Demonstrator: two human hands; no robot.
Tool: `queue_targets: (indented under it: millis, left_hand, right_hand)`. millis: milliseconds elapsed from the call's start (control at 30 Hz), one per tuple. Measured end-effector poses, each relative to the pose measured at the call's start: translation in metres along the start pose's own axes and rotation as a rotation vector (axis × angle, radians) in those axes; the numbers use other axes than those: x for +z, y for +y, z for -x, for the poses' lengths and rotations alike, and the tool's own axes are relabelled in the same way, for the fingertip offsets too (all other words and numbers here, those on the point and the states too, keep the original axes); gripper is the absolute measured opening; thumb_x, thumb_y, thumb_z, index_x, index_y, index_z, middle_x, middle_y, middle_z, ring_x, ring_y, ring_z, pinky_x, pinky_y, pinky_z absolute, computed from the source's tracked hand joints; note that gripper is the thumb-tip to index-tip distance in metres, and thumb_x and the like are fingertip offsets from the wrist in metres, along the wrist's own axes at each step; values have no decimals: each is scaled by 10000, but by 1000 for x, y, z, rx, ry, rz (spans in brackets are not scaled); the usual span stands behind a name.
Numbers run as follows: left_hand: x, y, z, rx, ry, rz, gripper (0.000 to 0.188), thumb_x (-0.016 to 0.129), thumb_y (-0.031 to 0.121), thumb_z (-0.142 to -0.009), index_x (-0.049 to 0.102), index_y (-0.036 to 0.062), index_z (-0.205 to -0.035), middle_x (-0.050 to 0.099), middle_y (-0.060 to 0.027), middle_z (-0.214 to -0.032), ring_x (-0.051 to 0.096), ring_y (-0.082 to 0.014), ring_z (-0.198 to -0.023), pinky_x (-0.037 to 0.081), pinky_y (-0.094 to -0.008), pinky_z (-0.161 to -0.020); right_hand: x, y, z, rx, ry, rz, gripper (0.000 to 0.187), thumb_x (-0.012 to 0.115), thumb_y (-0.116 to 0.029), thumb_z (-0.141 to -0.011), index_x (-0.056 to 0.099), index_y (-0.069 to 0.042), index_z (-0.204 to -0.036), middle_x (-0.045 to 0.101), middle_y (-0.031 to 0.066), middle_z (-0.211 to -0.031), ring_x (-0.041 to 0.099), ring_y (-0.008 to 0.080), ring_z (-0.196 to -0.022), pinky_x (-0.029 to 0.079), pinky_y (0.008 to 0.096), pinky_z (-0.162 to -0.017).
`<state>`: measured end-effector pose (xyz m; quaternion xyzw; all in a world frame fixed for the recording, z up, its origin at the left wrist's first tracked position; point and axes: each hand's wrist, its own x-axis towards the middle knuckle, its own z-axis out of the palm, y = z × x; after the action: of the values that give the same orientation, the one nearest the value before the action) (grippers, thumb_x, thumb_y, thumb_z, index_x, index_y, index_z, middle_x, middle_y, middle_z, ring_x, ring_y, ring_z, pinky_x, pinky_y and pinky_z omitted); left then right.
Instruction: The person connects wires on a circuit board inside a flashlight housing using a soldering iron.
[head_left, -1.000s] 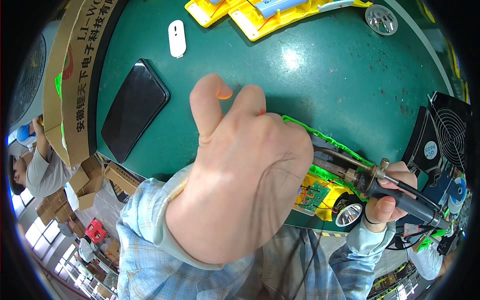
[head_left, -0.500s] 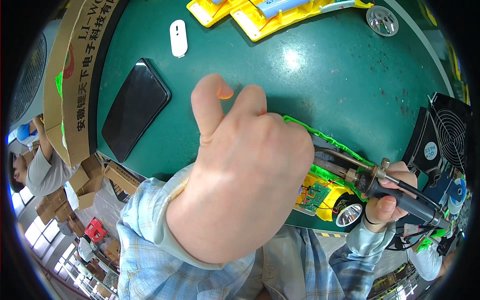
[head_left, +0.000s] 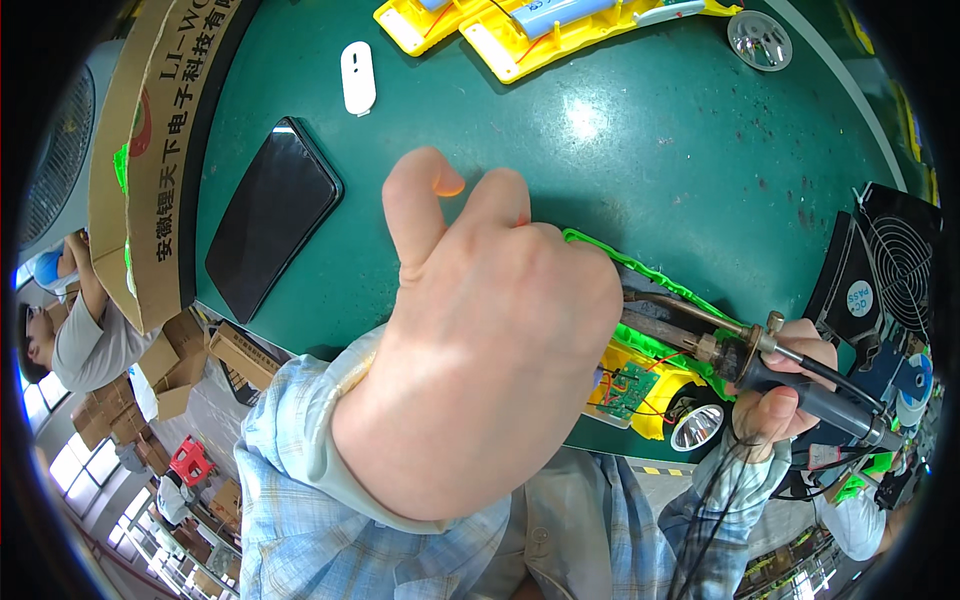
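Note:
My left hand (head_left: pixel 495 320) covers the middle of the view, its back turned up. Its fingers are bent, one crooked upward; the tips and whatever they hold are hidden. Wrapped in my right hand (head_left: pixel 778 412) is a soldering iron (head_left: pixel 820 400) with a dark handle and a thin metal tube along its shaft. The iron's tip disappears behind my left hand. Under the shaft runs a green plastic casing (head_left: pixel 645 270). Beside it lies a yellow casing (head_left: pixel 655 425) with a small green circuit board (head_left: pixel 625 388), thin wires and a round reflector (head_left: pixel 697 428).
A black phone (head_left: pixel 272 220) and a white oval piece (head_left: pixel 357 78) lie on the green table (head_left: pixel 660 160). Yellow housings with blue cells (head_left: pixel 565 15) and a loose reflector (head_left: pixel 760 42) are at the far side. A cardboard box (head_left: pixel 150 170) stands left, a black fan (head_left: pixel 895 260) right.
The soldering iron and my right hand have shifted very slightly. Thin dark strands now hang across my right wrist and sleeve. My left hand keeps its pose.

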<state>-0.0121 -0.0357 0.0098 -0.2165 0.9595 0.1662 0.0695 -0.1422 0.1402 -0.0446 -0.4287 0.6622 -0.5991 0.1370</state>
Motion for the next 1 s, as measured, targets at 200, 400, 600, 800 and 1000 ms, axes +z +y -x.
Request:
queue_targets:
  millis: [200,400,600,800,1000]
  left_hand:
    - [-1,-1,-1,-11,-18,15,34,577,10,-614,574,44,-617,552,-50,-588,478,-199,-741,254,-458,-786]
    - [-2,1,-1,-19,-27,-18,29,577,18,-621,581,47,-623,554,-49,-590,479,-199,-749,256,-452,-801]
    - [-2,3,4,-29,-40,-33,28,569,28,-634,587,49,-631,564,-51,-602,479,-198,-749,250,-445,-809]
    - [5,-2,5,-26,-37,-31,28,577,49,-658,596,61,-641,559,-44,-594,475,-194,-742,249,-428,-788]
    - [-19,-7,13,2,103,-28,12,596,73,-677,606,73,-684,564,-44,-650,468,-198,-696,267,-399,-769]
  right_hand:
    - [2,-3,-4,-5,-13,53,370,596,-374,-758,532,-10,-767,504,54,-701,513,187,-604,405,267,-521]
    - [0,-1,-3,-21,66,53,424,572,-440,-758,500,-22,-756,499,48,-685,502,171,-584,393,258,-505]
    - [0,-3,1,-66,119,56,452,550,-476,-759,479,-30,-742,492,45,-675,491,160,-560,384,248,-489]
    - [-3,-1,3,18,84,77,438,540,-467,-770,481,-34,-736,485,46,-675,487,158,-559,382,248,-490]
    - [-8,-7,-13,-58,166,-57,389,535,-383,-799,499,4,-799,489,93,-700,453,95,-458,333,175,-399]
